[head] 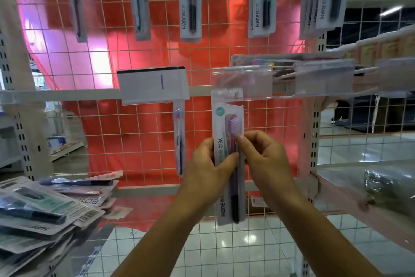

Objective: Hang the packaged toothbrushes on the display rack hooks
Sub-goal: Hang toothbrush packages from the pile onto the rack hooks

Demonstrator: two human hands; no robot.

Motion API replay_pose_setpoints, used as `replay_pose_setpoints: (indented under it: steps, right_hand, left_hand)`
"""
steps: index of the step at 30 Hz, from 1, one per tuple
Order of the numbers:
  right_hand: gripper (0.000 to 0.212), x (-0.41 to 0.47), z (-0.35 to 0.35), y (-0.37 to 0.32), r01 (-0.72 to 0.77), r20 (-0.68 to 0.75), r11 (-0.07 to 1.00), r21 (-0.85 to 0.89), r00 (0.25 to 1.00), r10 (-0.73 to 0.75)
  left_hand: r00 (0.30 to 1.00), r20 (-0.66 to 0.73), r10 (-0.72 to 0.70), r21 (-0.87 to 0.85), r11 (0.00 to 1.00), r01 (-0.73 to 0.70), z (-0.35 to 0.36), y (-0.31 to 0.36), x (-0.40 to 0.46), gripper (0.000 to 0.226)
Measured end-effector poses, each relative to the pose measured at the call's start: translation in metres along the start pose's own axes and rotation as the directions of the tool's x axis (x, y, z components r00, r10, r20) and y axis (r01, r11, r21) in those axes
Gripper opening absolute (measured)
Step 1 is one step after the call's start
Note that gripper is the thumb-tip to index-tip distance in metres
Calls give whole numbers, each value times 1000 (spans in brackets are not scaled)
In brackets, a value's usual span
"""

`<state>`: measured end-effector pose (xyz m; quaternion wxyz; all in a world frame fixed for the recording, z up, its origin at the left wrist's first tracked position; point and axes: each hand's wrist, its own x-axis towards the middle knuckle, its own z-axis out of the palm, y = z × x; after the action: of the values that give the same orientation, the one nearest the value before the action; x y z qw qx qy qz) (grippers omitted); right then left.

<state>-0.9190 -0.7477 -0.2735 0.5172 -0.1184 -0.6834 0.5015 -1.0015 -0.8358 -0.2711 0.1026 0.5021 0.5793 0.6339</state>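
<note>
A packaged purple toothbrush (227, 119) stands upright in front of the wire grid rack (143, 133). My left hand (207, 171) grips its left edge with the thumb across the front. My right hand (262, 155) pinches its right edge near the brush head. The pack's top with the hang hole sits right at the tip of a hook behind a clear label holder (243, 82); whether the hook passes through the hole I cannot tell. One packaged toothbrush (179, 139) hangs under the white tag (153, 84) to the left. Several packs (190, 2) hang on the upper row.
A pile of loose packaged toothbrushes (42, 207) lies on the shelf at lower left. More hooks with clear label holders (324, 78) stick out at the right. A pink shelf edge (350, 200) runs along the lower right. Red plastic sheeting hangs behind the grid.
</note>
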Motion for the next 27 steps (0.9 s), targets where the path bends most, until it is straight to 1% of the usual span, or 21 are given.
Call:
replay_pose_setpoints:
  steps: [5, 7, 9, 11, 15, 17, 19, 23, 27]
  right_hand:
    - [19, 22, 7, 19, 12, -52, 995, -103, 998, -18]
    - [19, 33, 7, 27, -8, -52, 990, -141, 999, 1]
    - [20, 46, 7, 33, -15, -57, 984, -177, 998, 5]
    - [20, 59, 9, 40, -36, -70, 970, -239, 997, 20]
    - [23, 88, 14, 55, -42, -105, 931, -364, 994, 4]
    - [23, 101, 15, 62, -73, -111, 911, -406, 993, 30]
    - [22, 110, 16, 67, -114, -123, 897, -427, 990, 67]
    - [23, 115, 18, 75, -120, -137, 911, -395, 988, 71]
    - [23, 112, 15, 79, -215, -190, 893, -396, 970, 150]
  left_hand:
    - [998, -58, -11, 158, 987, 20, -4, -8, 11, 32]
    - [996, -85, -3, 189, 982, 19, -6, -14, 13, 39]
    - [994, -110, 17, 223, 975, 8, -9, -19, 13, 41]
    - [994, -109, 21, 250, 968, 7, -12, -26, 12, 45]
    - [997, -77, 7, 279, 960, 15, -15, -36, 9, 45]
    - [996, -86, 9, 280, 960, 15, -17, -38, 7, 43]
    - [996, -94, 9, 276, 961, 18, -18, -39, 4, 39]
    - [995, -97, -24, 274, 960, 50, -18, -39, -1, 38]
    - [992, -112, -57, 286, 954, 87, -20, -38, -5, 39]
